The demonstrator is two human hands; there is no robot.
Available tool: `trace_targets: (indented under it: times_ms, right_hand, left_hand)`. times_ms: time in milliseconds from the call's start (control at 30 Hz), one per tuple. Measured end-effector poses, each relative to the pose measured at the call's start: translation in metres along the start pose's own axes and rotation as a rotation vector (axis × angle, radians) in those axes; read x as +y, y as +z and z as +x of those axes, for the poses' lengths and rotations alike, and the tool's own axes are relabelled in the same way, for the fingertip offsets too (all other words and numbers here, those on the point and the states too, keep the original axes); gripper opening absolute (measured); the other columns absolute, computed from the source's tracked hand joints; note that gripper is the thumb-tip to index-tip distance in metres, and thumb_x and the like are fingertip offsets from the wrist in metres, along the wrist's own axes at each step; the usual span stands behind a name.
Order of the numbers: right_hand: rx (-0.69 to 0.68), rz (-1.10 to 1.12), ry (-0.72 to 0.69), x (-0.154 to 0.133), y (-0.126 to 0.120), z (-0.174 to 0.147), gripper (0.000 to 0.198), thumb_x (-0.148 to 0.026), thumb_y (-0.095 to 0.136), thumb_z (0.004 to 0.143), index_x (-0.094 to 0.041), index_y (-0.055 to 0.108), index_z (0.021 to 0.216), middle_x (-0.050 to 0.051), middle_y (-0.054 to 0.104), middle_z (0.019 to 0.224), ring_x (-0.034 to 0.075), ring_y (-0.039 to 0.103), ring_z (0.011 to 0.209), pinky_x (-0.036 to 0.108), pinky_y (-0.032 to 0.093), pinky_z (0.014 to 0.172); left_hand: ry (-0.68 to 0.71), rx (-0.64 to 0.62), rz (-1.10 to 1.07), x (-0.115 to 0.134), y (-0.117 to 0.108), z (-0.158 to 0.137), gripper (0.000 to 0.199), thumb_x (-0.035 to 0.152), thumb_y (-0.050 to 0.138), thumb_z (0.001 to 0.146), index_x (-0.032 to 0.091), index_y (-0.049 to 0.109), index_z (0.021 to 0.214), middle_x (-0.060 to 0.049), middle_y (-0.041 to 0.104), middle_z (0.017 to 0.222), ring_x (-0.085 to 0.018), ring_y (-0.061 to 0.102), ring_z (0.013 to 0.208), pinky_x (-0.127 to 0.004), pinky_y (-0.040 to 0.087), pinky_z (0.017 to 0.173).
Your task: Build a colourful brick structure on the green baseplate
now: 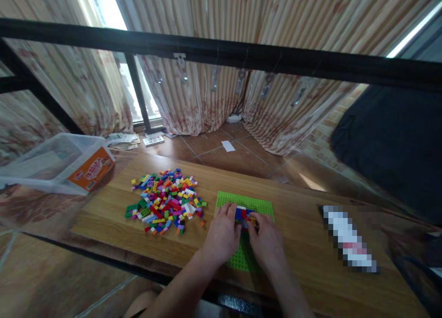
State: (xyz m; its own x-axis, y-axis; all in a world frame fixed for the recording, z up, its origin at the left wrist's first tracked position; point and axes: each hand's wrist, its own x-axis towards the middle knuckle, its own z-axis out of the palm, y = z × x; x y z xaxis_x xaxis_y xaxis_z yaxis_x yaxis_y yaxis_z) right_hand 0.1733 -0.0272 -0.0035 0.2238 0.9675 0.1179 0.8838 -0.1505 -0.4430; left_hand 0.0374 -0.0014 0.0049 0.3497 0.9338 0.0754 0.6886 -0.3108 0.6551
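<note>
Clear plastic open bin stands at far left, its orange label too blurred to read. Over the bright-green studded plastic baseplate, my left hand and right hand, equally near, grip the blue, red and white brick block between them, seemingly lengthwise left to right.

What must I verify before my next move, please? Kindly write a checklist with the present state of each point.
1. Left hand and right hand both at the toy-brick build: ok.
2. Bricks in the build pressed fully together: cannot tell, the hands cover part.
3. Green studded baseplate lying on the wooden tabletop: ok.
4. Loose brick pile apart from the baseplate, to its left: ok.
5. Orange-labelled plastic box apart from the pile: ok.
</note>
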Motion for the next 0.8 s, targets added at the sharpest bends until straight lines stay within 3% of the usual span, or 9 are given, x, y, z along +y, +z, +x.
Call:
trace_targets:
  times_ms: [367,567,800]
  right_hand:
    - [-0.053,0.05,-0.021,0.029,0.016,0.004,0.043,-0.045,0.035,0.087,-0.018,0.061,0.106,0.012,0.063,0.099,0.024,0.063,0.083,0.037,0.048,0.076]
    - [-0.109,0.089,0.041,0.04,0.019,0.011,0.053,-0.057,0.035,0.079,-0.018,0.063,0.102,0.014,0.063,0.102,0.027,0.064,0.082,0.043,0.049,0.077]
    - [-0.086,0.072,0.02,0.053,0.024,0.018,0.053,-0.06,0.037,0.075,-0.02,0.066,0.093,0.013,0.067,0.09,0.026,0.066,0.076,0.042,0.051,0.073]
  left_hand:
    - [-0.056,0.091,-0.167,-0.002,-0.009,0.0,0.043,0.021,0.048,0.084,0.018,0.055,0.126,-0.01,0.06,0.125,-0.025,0.056,0.113,-0.038,0.046,0.1]
    - [-0.083,0.317,-0.218,-0.014,-0.033,0.008,0.03,0.018,0.048,0.083,0.019,0.066,0.108,-0.007,0.069,0.098,-0.019,0.063,0.089,-0.031,0.05,0.081]
    - [-0.258,0.586,-0.405,-0.056,-0.073,0.018,0.023,0.023,0.049,0.085,0.019,0.069,0.093,0.0,0.067,0.072,-0.012,0.058,0.062,-0.022,0.044,0.06]
